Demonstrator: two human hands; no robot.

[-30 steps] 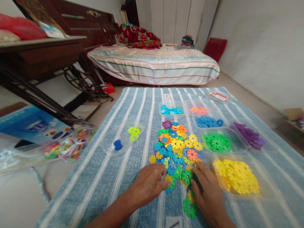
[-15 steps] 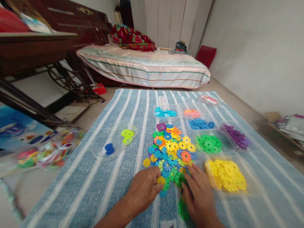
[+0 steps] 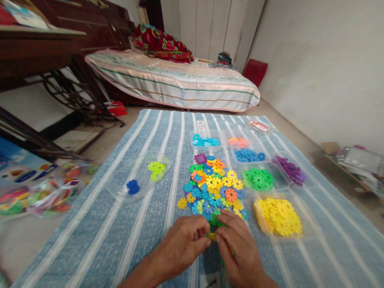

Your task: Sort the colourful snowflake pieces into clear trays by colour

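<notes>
Sorting partly done: yellow tray (image 3: 261, 218), green tray (image 3: 277, 182) and far trays hold sorted discs, mixed pile (image 3: 214, 188) remains mid-cloth; left hand (image 3: 183, 244) and right hand (image 3: 240, 250) together pinch a yellow disc (image 3: 212, 236) at the pile's near edge

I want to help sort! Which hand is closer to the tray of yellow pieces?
Right. The right hand lies nearer the yellow tray, which sits on its side; the left hand is farther across.
</notes>
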